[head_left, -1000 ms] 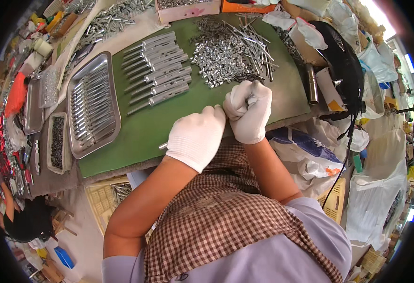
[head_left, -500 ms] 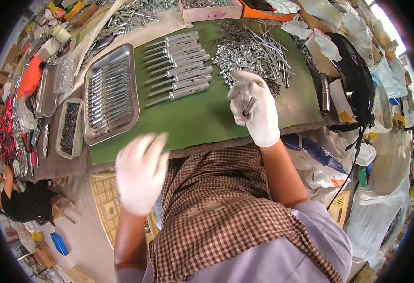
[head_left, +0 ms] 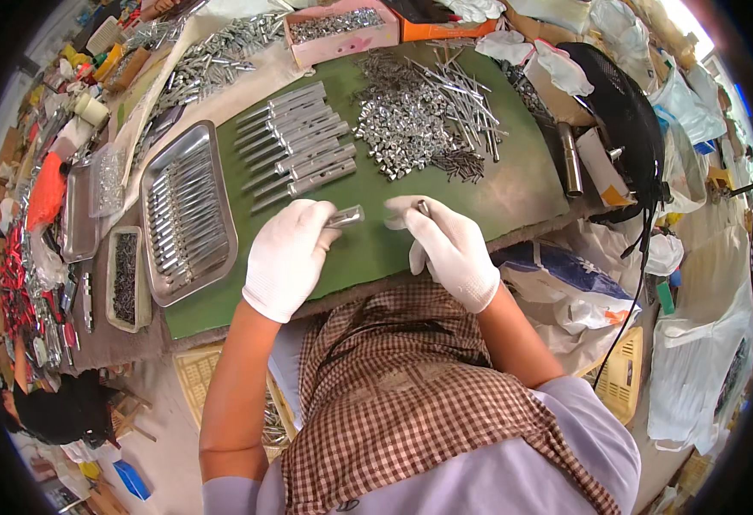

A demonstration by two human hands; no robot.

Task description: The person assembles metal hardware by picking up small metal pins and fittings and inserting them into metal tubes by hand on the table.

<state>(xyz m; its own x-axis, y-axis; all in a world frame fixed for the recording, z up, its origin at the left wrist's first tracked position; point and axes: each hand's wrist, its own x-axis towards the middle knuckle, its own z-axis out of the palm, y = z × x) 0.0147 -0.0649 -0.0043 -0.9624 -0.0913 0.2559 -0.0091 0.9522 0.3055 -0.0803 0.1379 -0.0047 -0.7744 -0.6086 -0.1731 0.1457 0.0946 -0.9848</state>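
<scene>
My left hand (head_left: 289, 257), in a white glove, is closed around a short shiny metal tube (head_left: 346, 216), whose end sticks out to the right past the fingers. Across a small gap, my gloved right hand (head_left: 452, 253) pinches a small metal piece (head_left: 424, 208), mostly hidden by the fingers. Beyond my left hand, several metal tubes with thin rods (head_left: 303, 163) lie in a slanting row on the green mat (head_left: 376, 245). Past my right hand spreads a heap of small shiny metal fittings (head_left: 402, 129), with long thin rods (head_left: 479, 116) and dark pins (head_left: 462, 165) beside it.
On the left stands a steel tray (head_left: 229, 245) of lined-up metal rods, beside a narrow bin (head_left: 143, 313) of dark screws. A pink box (head_left: 342, 47) of metal parts sits at the back. To the right are a metal cylinder (head_left: 570, 163) and a black mesh object (head_left: 621, 120).
My left hand has moved up over the mat and now holds a metal tube; before, it was blurred near the front edge. My right hand has come lower and left, towards it.
</scene>
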